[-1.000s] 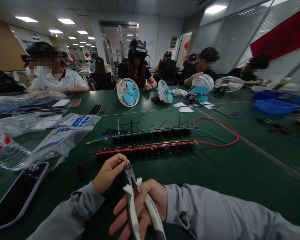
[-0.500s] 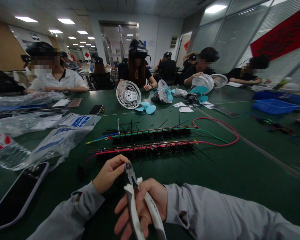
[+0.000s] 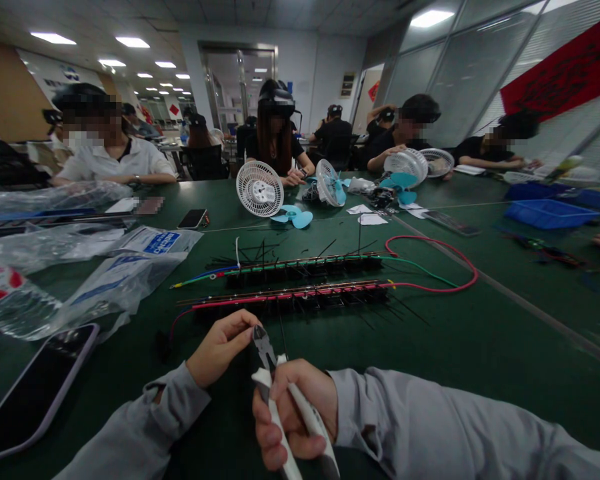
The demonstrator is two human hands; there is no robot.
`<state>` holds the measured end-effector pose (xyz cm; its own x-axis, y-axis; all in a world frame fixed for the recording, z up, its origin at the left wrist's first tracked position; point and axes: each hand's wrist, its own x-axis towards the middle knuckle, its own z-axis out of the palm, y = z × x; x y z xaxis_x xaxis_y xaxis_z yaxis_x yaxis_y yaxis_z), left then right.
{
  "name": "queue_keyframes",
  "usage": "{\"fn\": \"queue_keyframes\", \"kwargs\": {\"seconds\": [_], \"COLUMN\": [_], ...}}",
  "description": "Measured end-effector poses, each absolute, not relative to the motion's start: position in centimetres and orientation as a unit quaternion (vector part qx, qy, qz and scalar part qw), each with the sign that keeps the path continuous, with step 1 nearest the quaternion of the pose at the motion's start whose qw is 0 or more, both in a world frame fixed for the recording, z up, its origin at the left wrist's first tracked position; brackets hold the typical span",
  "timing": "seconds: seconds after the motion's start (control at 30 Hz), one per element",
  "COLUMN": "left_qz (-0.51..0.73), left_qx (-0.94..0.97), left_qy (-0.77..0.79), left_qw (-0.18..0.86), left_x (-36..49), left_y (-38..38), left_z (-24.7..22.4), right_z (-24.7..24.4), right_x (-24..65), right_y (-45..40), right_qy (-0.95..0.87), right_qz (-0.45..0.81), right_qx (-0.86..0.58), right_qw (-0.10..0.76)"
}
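Note:
My right hand (image 3: pixel 297 413) is wrapped round the white and grey handles of the diagonal cutters (image 3: pixel 265 347), whose jaws point up and to the left. The fingertips of my left hand (image 3: pixel 225 343) are pinched together right at the jaw tips; what they hold, if anything, is too small to make out. Just beyond both hands lies a black strip with a red cable (image 3: pixel 305 293) and dark ties sticking out. Behind it is a second strip with a green wire (image 3: pixel 310 263), a blue wire and an upright white tie.
A phone (image 3: pixel 35 393) and clear plastic bags (image 3: pixel 115 273) lie on the left. Fan guards (image 3: pixel 260 189), blue fan blades (image 3: pixel 293 217) and blue trays (image 3: pixel 550 212) are farther back. Several people sit around the green table (image 3: pixel 455 347).
The fingers of my right hand have closed round the cutter handles, which are nearer together. The cutters have shifted slightly right. Across the table, a fan guard has moved a little right.

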<state>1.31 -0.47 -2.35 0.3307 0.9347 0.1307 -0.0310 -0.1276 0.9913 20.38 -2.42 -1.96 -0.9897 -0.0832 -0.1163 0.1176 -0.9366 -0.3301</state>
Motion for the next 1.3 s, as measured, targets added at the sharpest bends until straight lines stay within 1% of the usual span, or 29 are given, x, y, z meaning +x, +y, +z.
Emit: {"fn": "queue_keyframes", "kwargs": {"seconds": [0.3, 0.5, 0.67, 0.77, 1.03, 1.2, 1.3], "left_qz": [0.439, 0.445, 0.446, 0.44, 0.423, 0.425, 0.427], "left_qx": [0.607, 0.602, 0.599, 0.597, 0.609, 0.606, 0.605], "left_qy": [0.374, 0.381, 0.386, 0.386, 0.374, 0.372, 0.369], "left_qw": [0.546, 0.542, 0.542, 0.548, 0.557, 0.561, 0.561], "left_x": [1.3, 1.3, 1.4, 1.4, 1.6, 1.5, 1.6], "left_y": [-0.5, -0.5, -0.5, -0.5, -0.7, -0.7, -0.7], "left_z": [-2.3, -2.2, -2.3, -2.2, -1.9, -1.9, -1.8], "right_z": [-1.3, -1.6, -3.3, -4.0, -3.1, -2.9, -2.2], "right_x": [20.3, 20.4, 20.0, 19.6, 19.3, 19.8, 20.1], "right_y": [-2.8, -2.7, -2.4, -2.4, -2.4, -2.3, -2.3], "right_qy": [0.176, 0.172, 0.197, 0.221, 0.226, 0.216, 0.185], "right_qz": [-0.977, -0.98, -0.979, -0.975, -0.97, -0.973, -0.98], "right_qx": [0.114, 0.093, 0.036, 0.031, 0.078, 0.073, 0.071], "right_qw": [0.044, 0.038, 0.023, 0.014, 0.037, 0.019, 0.027]}}
